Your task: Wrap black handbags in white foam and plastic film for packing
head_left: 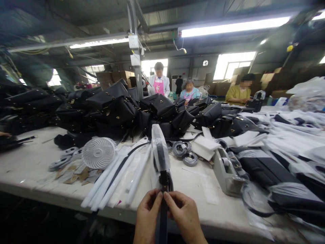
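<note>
A black strap (164, 217) runs upright between my two hands at the table's front edge. My left hand (148, 214) pinches it from the left side, thumb near its middle. From the right, my right hand (183, 212) pinches the same strap, the two thumb tips almost meeting. Just beyond my fingers, the strap's upper part is looped and covered with a whitish translucent wrap (160, 149). Whatever fastening lies under my fingertips is too small to make out.
Black bags (116, 105) are heaped across the back. A small white fan (99, 152) and white tubes (101, 189) lie left; coiled straps (190, 158), a tape dispenser (227, 173) and wrapped black bags (269, 169) lie right. Several people work beyond the table (195, 193).
</note>
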`<action>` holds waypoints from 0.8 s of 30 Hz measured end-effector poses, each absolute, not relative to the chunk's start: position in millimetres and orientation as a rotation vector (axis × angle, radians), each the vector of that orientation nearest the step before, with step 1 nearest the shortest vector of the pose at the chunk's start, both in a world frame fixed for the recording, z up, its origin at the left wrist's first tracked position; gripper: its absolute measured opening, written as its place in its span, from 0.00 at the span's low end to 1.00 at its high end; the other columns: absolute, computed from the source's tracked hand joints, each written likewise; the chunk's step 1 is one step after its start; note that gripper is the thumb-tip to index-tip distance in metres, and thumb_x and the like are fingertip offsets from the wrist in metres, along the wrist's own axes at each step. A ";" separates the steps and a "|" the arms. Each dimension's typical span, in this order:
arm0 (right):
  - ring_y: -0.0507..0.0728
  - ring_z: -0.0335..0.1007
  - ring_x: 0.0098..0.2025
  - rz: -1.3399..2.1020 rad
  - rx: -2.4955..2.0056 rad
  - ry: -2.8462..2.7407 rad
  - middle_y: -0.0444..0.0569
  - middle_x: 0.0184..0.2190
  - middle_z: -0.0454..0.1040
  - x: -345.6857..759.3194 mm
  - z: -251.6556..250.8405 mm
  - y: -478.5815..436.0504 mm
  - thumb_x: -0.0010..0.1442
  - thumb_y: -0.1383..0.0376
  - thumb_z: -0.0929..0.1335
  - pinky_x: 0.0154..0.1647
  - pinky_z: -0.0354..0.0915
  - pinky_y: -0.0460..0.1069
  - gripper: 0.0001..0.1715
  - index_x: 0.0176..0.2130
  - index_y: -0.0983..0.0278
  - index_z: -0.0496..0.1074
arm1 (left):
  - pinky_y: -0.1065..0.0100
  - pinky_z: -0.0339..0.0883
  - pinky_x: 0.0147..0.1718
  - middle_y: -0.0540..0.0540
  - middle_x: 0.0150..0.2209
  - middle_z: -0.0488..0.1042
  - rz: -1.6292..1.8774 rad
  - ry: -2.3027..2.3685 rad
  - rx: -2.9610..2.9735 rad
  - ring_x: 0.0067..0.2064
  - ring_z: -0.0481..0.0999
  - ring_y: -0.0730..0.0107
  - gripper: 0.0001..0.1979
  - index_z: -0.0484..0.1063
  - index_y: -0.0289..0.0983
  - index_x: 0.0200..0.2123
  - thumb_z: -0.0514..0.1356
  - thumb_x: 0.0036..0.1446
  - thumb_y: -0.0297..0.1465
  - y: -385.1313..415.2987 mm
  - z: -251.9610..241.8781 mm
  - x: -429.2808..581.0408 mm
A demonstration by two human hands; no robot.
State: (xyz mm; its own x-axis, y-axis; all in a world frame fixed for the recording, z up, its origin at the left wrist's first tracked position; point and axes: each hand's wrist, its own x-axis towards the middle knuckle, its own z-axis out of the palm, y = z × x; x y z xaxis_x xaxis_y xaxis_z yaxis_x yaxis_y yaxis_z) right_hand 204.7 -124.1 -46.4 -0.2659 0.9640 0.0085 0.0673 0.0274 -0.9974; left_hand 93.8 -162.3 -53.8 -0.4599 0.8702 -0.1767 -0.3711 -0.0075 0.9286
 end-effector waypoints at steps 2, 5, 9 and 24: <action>0.54 0.68 0.20 1.304 -1.139 -1.480 0.48 0.21 0.76 200.1 -45.8 -125.2 0.56 0.45 0.70 0.20 0.63 0.46 0.25 0.30 0.65 0.80 | 0.69 0.73 0.38 0.41 0.37 0.81 1.659 1.323 0.574 0.41 0.80 0.58 0.24 0.77 0.34 0.39 0.72 0.44 0.45 -161.6 -53.6 88.9; 0.55 0.69 0.21 1.192 -1.176 -1.506 0.48 0.20 0.75 194.1 -46.7 -127.5 0.57 0.46 0.69 0.21 0.63 0.46 0.25 0.29 0.64 0.80 | 0.69 0.73 0.37 0.42 0.36 0.81 1.680 1.353 0.609 0.40 0.80 0.59 0.24 0.77 0.35 0.37 0.72 0.42 0.46 -160.8 -53.3 81.9; 0.56 0.70 0.22 1.157 -1.204 -1.490 0.49 0.21 0.76 187.7 -50.6 -130.0 0.56 0.45 0.69 0.20 0.63 0.46 0.25 0.30 0.64 0.80 | 0.68 0.73 0.32 0.42 0.34 0.80 1.666 1.436 0.753 0.34 0.79 0.60 0.23 0.76 0.36 0.36 0.70 0.44 0.47 -159.0 -56.8 75.5; 0.52 0.63 0.16 1.232 -1.221 -1.439 0.44 0.14 0.66 177.7 -44.2 -132.0 0.55 0.43 0.69 0.18 0.59 0.45 0.28 0.25 0.65 0.75 | 0.68 0.70 0.45 0.42 0.37 0.79 1.861 1.575 1.243 0.40 0.78 0.58 0.14 0.83 0.47 0.34 0.62 0.55 0.47 -166.5 -58.2 73.3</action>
State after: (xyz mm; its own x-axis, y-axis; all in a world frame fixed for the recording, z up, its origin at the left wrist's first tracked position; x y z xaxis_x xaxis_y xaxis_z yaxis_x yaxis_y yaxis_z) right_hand 177.7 -132.0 -44.2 -0.1524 0.9882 0.0127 0.1401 0.0343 -0.9895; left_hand 73.3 -166.5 -58.2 -0.5232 0.7694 0.3664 0.2342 -0.2836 0.9299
